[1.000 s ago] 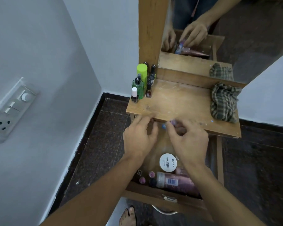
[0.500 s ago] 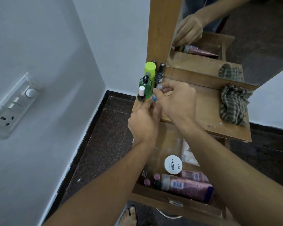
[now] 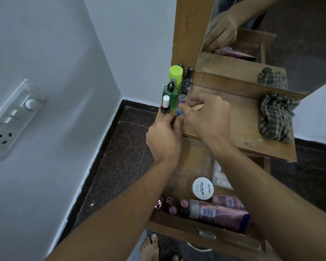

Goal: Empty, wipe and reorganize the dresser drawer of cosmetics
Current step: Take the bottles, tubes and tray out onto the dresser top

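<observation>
head | dresser top (image 3: 233, 117), checked cloth (image 3: 275, 117) on it | pale wall (image 3: 64, 53), dark floor (image 3: 120, 157)

Head view looks steeply down, close over dresser top (image 3: 239, 117); open drawer (image 3: 196, 228) beneath.

open drawer (image 3: 177, 229) holds pink tube (image 3: 222, 214), white jar (image 3: 202, 188).

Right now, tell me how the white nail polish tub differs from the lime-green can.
The white tub sits in the open drawer; the lime-green can stands on the dresser top. The white tub is low and flat; the lime-green can is tall and upright. The white tub's lid carries print; the lime-green can's top is plain. Both have round tops.
</observation>
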`<action>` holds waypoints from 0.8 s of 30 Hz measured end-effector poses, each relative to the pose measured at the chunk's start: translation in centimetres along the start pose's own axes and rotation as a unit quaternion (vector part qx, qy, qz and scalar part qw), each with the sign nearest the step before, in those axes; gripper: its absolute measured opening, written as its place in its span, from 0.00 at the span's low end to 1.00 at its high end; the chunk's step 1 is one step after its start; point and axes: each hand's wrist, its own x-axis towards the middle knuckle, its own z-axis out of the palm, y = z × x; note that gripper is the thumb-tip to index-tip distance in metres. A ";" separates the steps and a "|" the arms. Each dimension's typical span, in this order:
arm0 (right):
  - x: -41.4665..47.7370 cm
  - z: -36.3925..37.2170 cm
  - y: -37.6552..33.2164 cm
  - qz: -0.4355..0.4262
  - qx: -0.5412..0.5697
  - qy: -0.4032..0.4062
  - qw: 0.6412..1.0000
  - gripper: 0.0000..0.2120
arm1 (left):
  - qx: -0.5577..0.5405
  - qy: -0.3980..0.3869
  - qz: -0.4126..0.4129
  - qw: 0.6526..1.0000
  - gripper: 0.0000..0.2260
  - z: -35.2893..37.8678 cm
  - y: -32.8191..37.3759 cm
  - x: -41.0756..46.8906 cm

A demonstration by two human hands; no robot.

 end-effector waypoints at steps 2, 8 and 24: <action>-1.0 -0.7 0.6 -0.002 0.001 0.017 1.000 0.12 | -0.030 -0.004 0.008 1.000 0.10 -0.4 -0.5 -0.1; -8.9 -1.2 5.5 0.089 0.025 -0.014 0.996 0.05 | -0.044 0.046 0.010 0.998 0.09 -3.0 -3.7 -1.3; -9.8 5.7 4.7 -0.018 -0.095 -0.067 0.993 0.15 | 0.032 -0.032 -0.022 0.999 0.11 -2.8 -5.2 -3.5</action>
